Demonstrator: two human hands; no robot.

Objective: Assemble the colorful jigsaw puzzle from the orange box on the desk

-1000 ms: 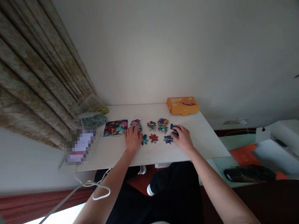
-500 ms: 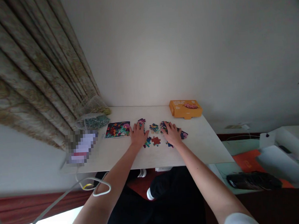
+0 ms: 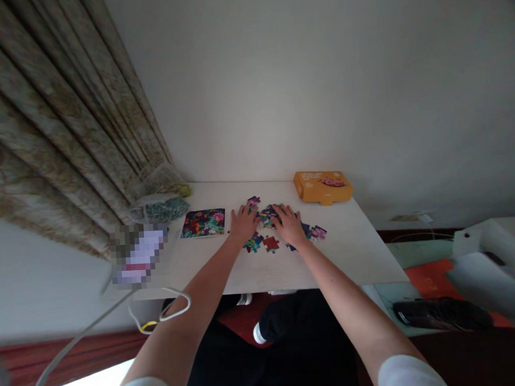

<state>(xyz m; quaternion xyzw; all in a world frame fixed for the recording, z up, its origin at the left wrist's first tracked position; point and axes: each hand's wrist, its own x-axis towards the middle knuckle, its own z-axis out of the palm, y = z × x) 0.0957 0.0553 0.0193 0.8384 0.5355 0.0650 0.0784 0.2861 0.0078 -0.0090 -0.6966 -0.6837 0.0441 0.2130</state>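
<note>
Nearest me, my bare forearms reach from white sleeves [image 3: 408,374] over dark trousers [image 3: 270,359], a pale cable [image 3: 173,316] looping across the left one. Ahead is a pale table [image 3: 196,268]. On its near part, between my wrists, lies a rust-red puzzle piece [image 3: 271,243], with a teal patterned piece [image 3: 254,243] just to its left. Beyond it, my left hand [image 3: 243,223] and right hand [image 3: 289,225] are palm down, fingers spread, at either side of colourful puzzle pieces [image 3: 266,216] clustered between them; I cannot tell whether any is gripped. Purple pieces [image 3: 319,232] lie right of my right hand. Left of my left hand is a flowery picture card [image 3: 203,223]. Farther back sit a clear bag [image 3: 160,208], left, and an orange box [image 3: 324,187], right, before a plain wall [image 3: 278,88]
</note>
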